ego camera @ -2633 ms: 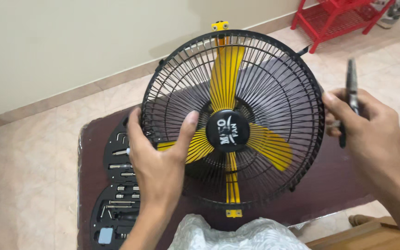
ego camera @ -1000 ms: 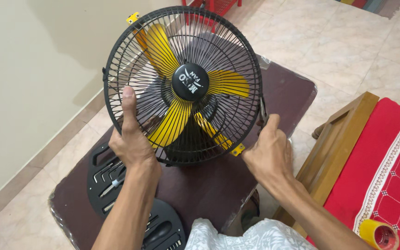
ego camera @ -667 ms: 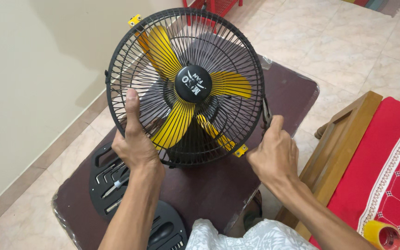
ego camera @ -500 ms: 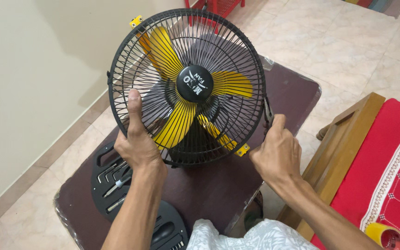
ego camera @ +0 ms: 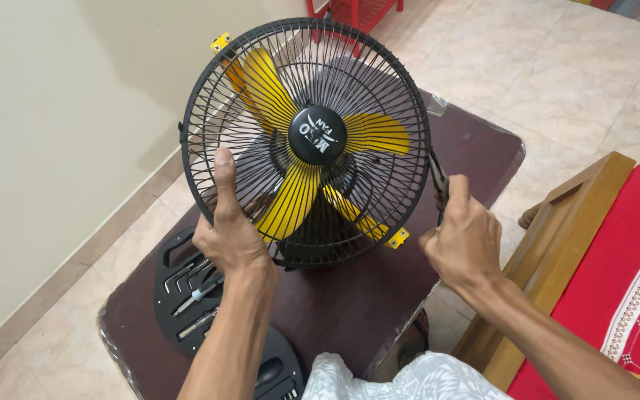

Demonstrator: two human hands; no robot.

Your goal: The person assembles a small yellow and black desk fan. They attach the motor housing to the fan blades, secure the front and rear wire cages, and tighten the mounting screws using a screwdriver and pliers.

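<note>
A black wire-cage fan (ego camera: pixel 312 141) with yellow blades and a black round hub stands tilted on a dark brown table (ego camera: pixel 350 304). My left hand (ego camera: pixel 231 230) grips the lower left of the cage, thumb pressed up along the wires. My right hand (ego camera: pixel 464 241) is closed around dark pliers (ego camera: pixel 438 181) whose jaws touch the cage's right rim. Small yellow clips sit on the rim at the top left (ego camera: pixel 221 42) and lower right (ego camera: pixel 398 238).
An open black tool case (ego camera: pixel 187 289) with bits and hex keys lies on the table's left part. A wooden-framed seat with red cloth (ego camera: pixel 616 281) stands at the right. A red metal rack (ego camera: pixel 357 11) is behind the fan. A wall runs along the left.
Since the oldest frame the fan has been turned and the view has swung round. My right hand brought the pliers to the cage's right rim. In the last second only the view shifted slightly.
</note>
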